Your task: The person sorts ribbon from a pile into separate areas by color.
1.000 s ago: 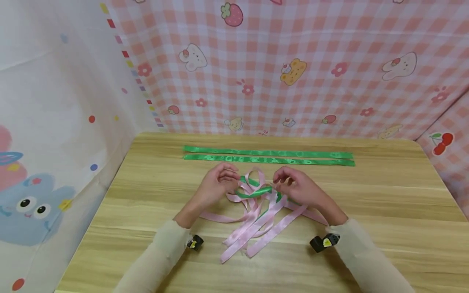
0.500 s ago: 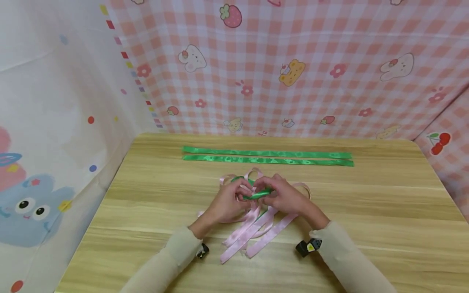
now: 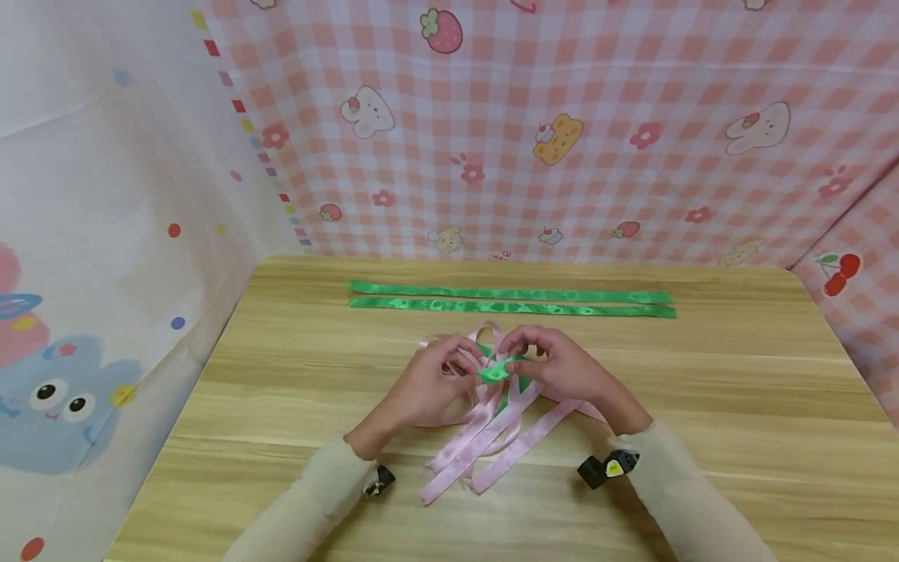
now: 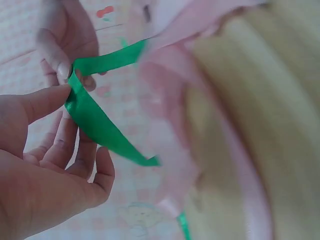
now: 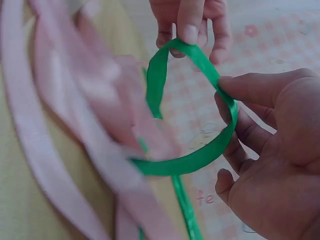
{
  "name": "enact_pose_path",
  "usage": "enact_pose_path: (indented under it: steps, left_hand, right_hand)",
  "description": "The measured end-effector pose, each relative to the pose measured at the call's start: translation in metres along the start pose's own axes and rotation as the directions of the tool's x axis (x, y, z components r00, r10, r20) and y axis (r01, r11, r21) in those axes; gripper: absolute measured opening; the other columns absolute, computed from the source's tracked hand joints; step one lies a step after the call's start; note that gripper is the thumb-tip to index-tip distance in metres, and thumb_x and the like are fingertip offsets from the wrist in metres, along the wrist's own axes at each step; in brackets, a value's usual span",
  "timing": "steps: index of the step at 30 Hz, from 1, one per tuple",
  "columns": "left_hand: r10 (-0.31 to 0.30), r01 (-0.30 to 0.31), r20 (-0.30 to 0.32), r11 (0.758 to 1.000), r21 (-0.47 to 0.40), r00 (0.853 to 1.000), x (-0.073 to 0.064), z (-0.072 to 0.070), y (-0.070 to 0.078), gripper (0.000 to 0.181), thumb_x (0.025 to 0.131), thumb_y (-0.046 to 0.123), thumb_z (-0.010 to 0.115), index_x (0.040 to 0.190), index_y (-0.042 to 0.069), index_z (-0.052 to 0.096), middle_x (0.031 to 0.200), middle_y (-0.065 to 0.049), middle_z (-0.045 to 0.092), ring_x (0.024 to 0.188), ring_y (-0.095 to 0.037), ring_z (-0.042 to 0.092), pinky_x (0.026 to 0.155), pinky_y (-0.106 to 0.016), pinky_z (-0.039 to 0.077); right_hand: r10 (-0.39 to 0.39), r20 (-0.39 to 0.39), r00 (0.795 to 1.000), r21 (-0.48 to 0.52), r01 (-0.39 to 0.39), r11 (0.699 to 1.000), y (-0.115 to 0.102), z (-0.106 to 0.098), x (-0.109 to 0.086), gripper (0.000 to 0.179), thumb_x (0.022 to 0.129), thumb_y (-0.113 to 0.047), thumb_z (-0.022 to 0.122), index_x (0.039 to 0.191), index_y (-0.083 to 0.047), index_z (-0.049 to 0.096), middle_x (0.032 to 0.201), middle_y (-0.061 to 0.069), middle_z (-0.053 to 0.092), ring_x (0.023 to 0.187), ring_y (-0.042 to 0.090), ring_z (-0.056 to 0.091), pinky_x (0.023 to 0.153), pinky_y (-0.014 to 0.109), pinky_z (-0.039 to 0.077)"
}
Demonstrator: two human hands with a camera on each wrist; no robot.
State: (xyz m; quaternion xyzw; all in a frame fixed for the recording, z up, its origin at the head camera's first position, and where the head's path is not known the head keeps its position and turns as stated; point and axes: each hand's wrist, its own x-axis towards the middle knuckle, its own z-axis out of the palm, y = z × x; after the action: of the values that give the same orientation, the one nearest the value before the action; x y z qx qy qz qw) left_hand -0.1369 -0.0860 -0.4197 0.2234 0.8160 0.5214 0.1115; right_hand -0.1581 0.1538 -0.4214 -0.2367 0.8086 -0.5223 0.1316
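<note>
Green ribbon point(image 3: 495, 372) loops out from among pink ribbons point(image 3: 481, 445), between the counter's point(image 3: 281, 406) left and right edges. Left hand point(image 3: 427, 382), right hand point(image 3: 567, 364): fingers of both pinch the loop. Best done with light, even grip, band untwisted, pink strands clear.

left grip point(image 3: 431, 381): 1 | right grip point(image 3: 565, 365): 1 | grips, total: 2 | green loop point(image 3: 495, 374): 1 | pink ribbons point(image 3: 467, 459): several, overlapping, exact number cannot be told | green strips point(image 3: 513, 307): 2 | sleeves point(image 3: 305, 499): 2 | wrist cameras point(image 3: 593, 473): 2 | surface point(image 3: 737, 375): 1 | checked cloths point(image 3: 604, 179): 2 | white cloth point(image 3: 91, 187): 1
</note>
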Motion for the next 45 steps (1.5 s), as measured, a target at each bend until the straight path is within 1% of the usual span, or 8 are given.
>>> enact_pose_path:
  steps: [6, 10, 13, 17, 20, 33, 40, 45]
  left_hand:
    - [-0.009, 0.007, -0.036, 0.999, -0.046, 0.999, 0.001, -0.015, 0.021, 0.026, 0.092, 0.005, 0.069, 0.115, 0.014, 0.06, 0.091, 0.0, 0.071, 0.087, -0.015, 0.066, 0.072, -0.031, 0.054]
    - [0.008, -0.008, -0.004, 0.999, -0.044, 1.0, 0.001, -0.031, 0.03, 0.035, 0.092, 0.006, 0.069, 0.123, 0.015, 0.058, 0.093, -0.002, 0.071, 0.082, -0.022, 0.065, 0.068, -0.027, 0.048]
    - [0.024, -0.023, 0.035, 0.999, -0.03, 0.999, 0.0, -0.044, 0.033, 0.038, 0.093, 0.007, 0.069, 0.128, 0.015, 0.056, 0.094, -0.002, 0.072, 0.08, -0.025, 0.064, 0.066, -0.028, 0.046]
    - [0.064, -0.064, 0.076, 0.998, 0.0, 0.995, -0.003, -0.061, 0.04, 0.039, 0.094, 0.008, 0.067, 0.13, 0.016, 0.056, 0.093, -0.001, 0.072, 0.081, -0.021, 0.064, 0.067, -0.029, 0.046]
    - [0.073, -0.073, 0.098, 0.997, 0.002, 0.993, -0.007, -0.073, 0.046, 0.038, 0.095, 0.01, 0.066, 0.132, 0.017, 0.056, 0.092, 0.0, 0.072, 0.078, -0.018, 0.062, 0.065, -0.028, 0.045]
    - [0.066, -0.048, 0.117, 0.988, -0.147, 0.991, -0.019, -0.1, 0.049, 0.038, 0.101, 0.007, 0.056, 0.137, 0.016, 0.049, 0.08, -0.008, 0.062, 0.057, -0.015, 0.035, 0.054, -0.025, 0.032]
    - [0.039, -0.016, 0.144, 0.987, -0.162, 0.989, -0.025, -0.11, 0.04, 0.042, 0.101, 0.001, 0.052, 0.141, 0.013, 0.045, 0.087, -0.008, 0.063, 0.063, -0.021, 0.043, 0.059, -0.025, 0.04]
    - [-0.002, 0.033, 0.2, 0.987, -0.155, 0.98, -0.028, -0.115, 0.032, 0.046, 0.101, 0.0, 0.051, 0.143, 0.014, 0.043, 0.096, -0.016, 0.064, 0.071, -0.022, 0.049, 0.065, -0.025, 0.044]
  right_hand:
    - [-0.065, -0.035, 0.997, 0.075, 0.067, 0.995, -0.012, -0.015, -0.003, 0.008, 0.093, -0.006, 0.067, 0.101, -0.006, 0.065, 0.096, 0.007, 0.064, 0.087, 0.021, 0.055, 0.077, 0.032, 0.045]
    - [-0.093, -0.024, 0.995, 0.232, 0.096, 0.968, -0.02, -0.023, -0.006, 0.014, 0.093, 0.001, 0.063, 0.106, 0.005, 0.058, 0.096, 0.005, 0.064, 0.084, 0.016, 0.061, 0.072, 0.025, 0.053]
    - [-0.1, -0.024, 0.995, 0.306, 0.103, 0.946, -0.022, -0.03, -0.009, 0.014, 0.094, 0.001, 0.062, 0.107, 0.0, 0.058, 0.094, 0.0, 0.063, 0.079, 0.012, 0.062, 0.069, 0.027, 0.055]
    - [-0.109, -0.057, 0.992, 0.296, 0.121, 0.947, -0.024, -0.038, -0.014, 0.017, 0.094, 0.0, 0.063, 0.106, -0.013, 0.061, 0.094, -0.002, 0.062, 0.078, 0.012, 0.059, 0.066, 0.026, 0.052]
    - [-0.118, -0.082, 0.99, 0.279, 0.136, 0.951, -0.029, -0.043, -0.018, 0.019, 0.094, 0.001, 0.063, 0.106, -0.014, 0.061, 0.096, -0.003, 0.062, 0.082, 0.011, 0.059, 0.068, 0.022, 0.051]
    - [-0.164, -0.175, 0.971, 0.259, 0.207, 0.943, -0.037, -0.065, -0.04, 0.02, 0.094, 0.008, 0.058, 0.106, -0.008, 0.06, 0.093, -0.005, 0.062, 0.079, 0.01, 0.058, 0.065, 0.021, 0.049]
    - [-0.17, -0.209, 0.963, 0.257, 0.221, 0.941, -0.033, -0.08, -0.056, 0.018, 0.094, 0.012, 0.055, 0.106, -0.001, 0.058, 0.091, -0.005, 0.062, 0.081, 0.008, 0.059, 0.07, 0.021, 0.05]
    - [-0.164, -0.193, 0.967, 0.258, 0.212, 0.943, -0.03, -0.088, -0.065, 0.021, 0.094, 0.011, 0.055, 0.106, -0.006, 0.057, 0.091, -0.005, 0.061, 0.081, 0.007, 0.058, 0.07, 0.02, 0.049]
